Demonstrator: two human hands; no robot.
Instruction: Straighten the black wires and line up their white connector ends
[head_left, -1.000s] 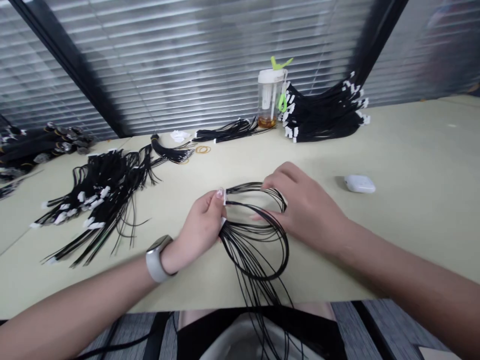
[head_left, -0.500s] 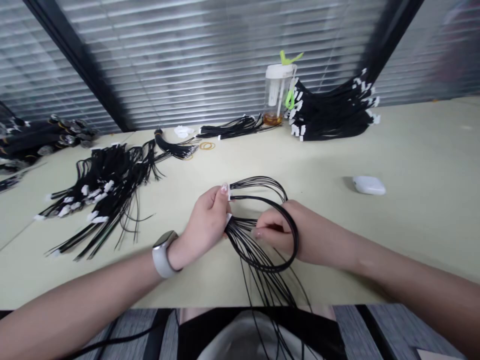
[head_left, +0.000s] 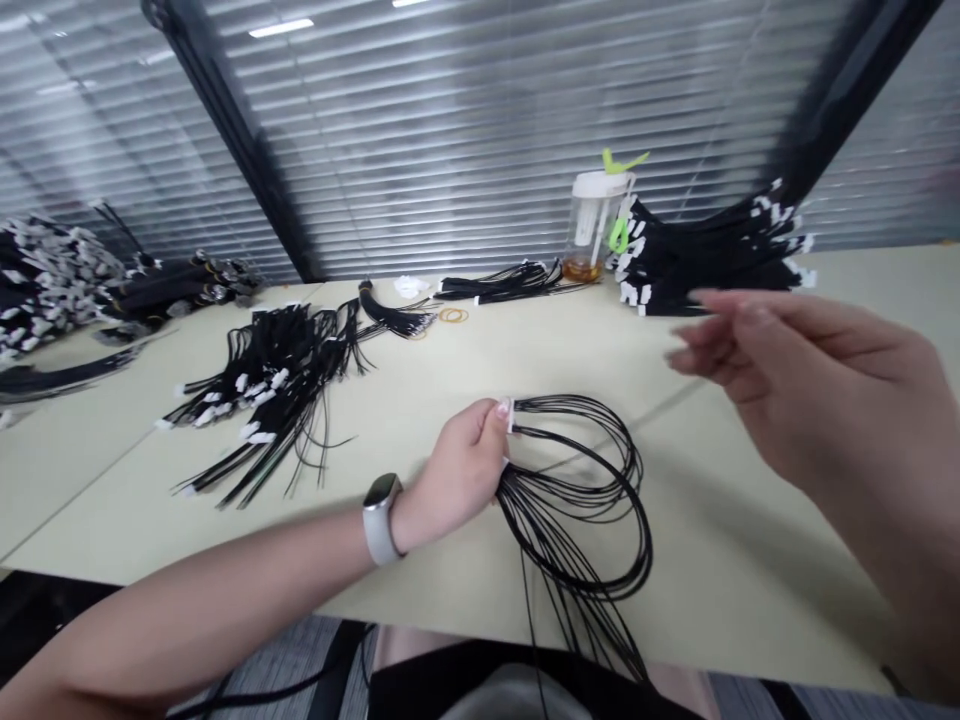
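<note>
Pinched in my left hand are the white connectors of a black wire harness. Its wires bend round in loops to the right, and loose ends hang past the table's front edge. My right hand is raised to the right of the loops, thumb and fingers closed together. A thin, blurred dark wire appears to stretch from the harness up to those fingers. The exact grip is hidden by the hand.
Black wires with white connectors lie in a pile at left, with more bundles beyond. At the back are yellow rubber bands, a drink bottle and a large stack of harnesses. Window blinds stand behind the table.
My right hand has moved from inside the wire loops, up and away to the right. My left hand keeps its hold on the connectors. The camera view has shifted left.
</note>
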